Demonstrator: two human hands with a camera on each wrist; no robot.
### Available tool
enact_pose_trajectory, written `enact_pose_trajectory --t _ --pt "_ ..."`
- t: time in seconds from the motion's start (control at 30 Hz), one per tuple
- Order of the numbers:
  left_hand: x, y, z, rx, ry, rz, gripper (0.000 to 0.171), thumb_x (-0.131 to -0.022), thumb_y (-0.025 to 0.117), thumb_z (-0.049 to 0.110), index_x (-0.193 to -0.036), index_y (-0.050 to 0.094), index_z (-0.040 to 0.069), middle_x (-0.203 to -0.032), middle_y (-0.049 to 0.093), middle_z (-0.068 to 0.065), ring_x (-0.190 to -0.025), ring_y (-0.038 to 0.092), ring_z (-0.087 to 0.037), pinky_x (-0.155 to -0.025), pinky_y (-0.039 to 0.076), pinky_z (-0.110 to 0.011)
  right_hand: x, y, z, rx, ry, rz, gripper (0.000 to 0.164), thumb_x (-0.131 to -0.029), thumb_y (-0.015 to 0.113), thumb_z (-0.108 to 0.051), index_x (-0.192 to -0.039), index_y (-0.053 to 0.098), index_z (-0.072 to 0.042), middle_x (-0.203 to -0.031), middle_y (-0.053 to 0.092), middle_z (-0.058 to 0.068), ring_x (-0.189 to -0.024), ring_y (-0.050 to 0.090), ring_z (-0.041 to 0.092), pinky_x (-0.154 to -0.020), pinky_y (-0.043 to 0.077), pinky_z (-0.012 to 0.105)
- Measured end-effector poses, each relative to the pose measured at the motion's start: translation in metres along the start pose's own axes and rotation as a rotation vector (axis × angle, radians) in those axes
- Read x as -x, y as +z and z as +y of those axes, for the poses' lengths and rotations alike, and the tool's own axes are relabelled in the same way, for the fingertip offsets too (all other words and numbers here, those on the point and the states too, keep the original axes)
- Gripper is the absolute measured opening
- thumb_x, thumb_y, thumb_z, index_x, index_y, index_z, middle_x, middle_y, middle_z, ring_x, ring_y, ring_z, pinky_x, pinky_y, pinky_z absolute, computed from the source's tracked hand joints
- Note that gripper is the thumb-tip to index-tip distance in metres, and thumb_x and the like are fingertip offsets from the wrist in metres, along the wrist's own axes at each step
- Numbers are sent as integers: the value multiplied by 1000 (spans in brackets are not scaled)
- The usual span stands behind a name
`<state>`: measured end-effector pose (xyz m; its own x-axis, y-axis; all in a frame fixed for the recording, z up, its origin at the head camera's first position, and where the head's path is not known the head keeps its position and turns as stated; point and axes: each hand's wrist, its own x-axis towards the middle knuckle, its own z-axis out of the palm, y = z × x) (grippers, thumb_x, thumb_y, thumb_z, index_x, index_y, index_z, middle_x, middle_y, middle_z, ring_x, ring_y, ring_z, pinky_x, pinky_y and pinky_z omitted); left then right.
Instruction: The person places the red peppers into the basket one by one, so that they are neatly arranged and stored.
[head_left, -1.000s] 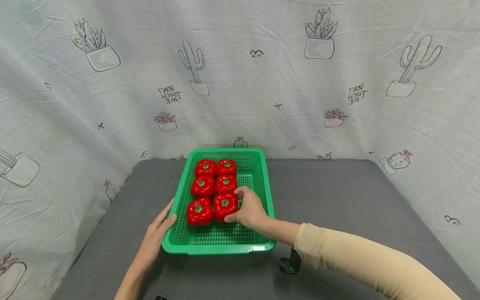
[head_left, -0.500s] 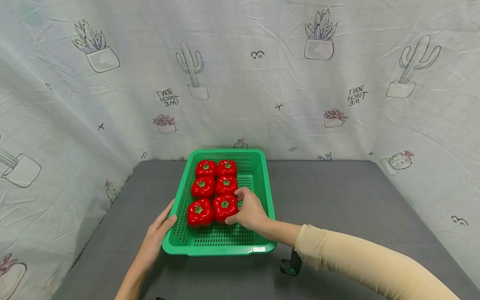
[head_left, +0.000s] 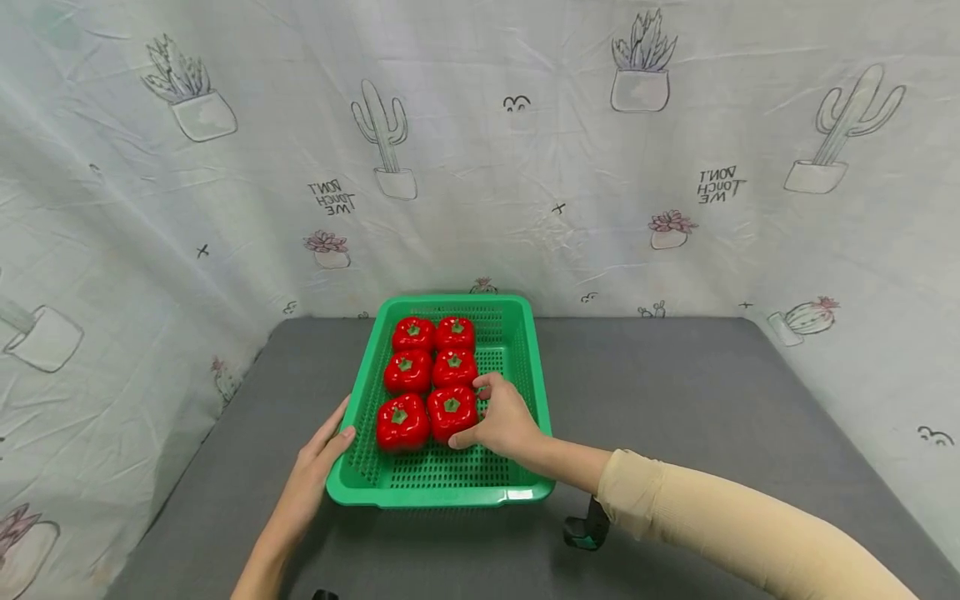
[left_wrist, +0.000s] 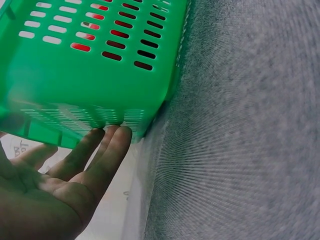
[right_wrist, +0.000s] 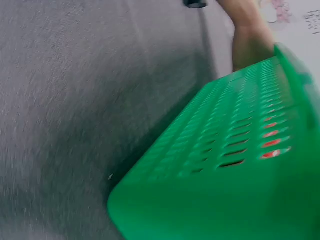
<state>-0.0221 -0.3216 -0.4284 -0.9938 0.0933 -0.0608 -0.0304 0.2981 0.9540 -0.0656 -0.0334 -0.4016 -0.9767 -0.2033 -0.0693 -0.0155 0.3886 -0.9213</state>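
Several red bell peppers with green stems stand in two columns inside a green perforated basket (head_left: 442, 497). My right hand (head_left: 504, 422) reaches over the basket's right side. Its thumb and fingers are around the near right bell pepper (head_left: 452, 412), the thumb at its front and the fingers at its far right side. At the left, my left hand (head_left: 317, 463) holds the basket's side, with the thumb on the rim. In the left wrist view its fingers (left_wrist: 107, 155) touch the outer wall. The basket's wall hides the right hand's grip in the right wrist view.
The basket stands on a grey table (head_left: 645, 400). A white curtain (head_left: 480, 167) printed with cactus drawings hangs behind the table and along its sides. A dark strap (head_left: 585, 530) shows below the right forearm.
Both hands and the bell peppers keep their places. The view has only shifted very slightly.
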Motion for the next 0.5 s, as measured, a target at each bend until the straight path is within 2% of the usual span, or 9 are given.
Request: enact_pose_trajectory --t 0.13,0.23,0.37,0.5 --pt "-1 -3 1 -1 22 0 52 -105 45 43 -154 28 41 -155 29 5 -133 39 -19 -92 43 -28 9 -7 -8 -60 36 -19 83 -72 90 -23 -137 43 -4 -126 50 11 -108 50 29 -79 50 40" --pt "1 -5 3 -9 24 0 53 -105 45 43 -155 27 39 -157 26 5 -136 34 -18 -93 42 -26 19 -15 -14 -105 36 -28 77 -79 85 -29 -140 43 -9 -131 48 9 -113 48 30 -81 50 41" --pt "1 -7 4 -22 35 1 54 -105 46 42 -155 27 38 -157 26 3 -137 33 -20 -92 41 -24 33 -35 -20 -99 -14 12 64 -85 79 -33 -138 47 -16 -131 50 2 -117 50 29 -83 49 42" --pt "-5 -9 6 -63 98 -6 54 -106 43 40 -157 25 34 -158 25 1 -137 33 -22 -95 41 -29 49 -65 -20 -79 -76 41 54 -89 75 -31 -135 50 -18 -132 51 -1 -118 51 26 -90 46 43"
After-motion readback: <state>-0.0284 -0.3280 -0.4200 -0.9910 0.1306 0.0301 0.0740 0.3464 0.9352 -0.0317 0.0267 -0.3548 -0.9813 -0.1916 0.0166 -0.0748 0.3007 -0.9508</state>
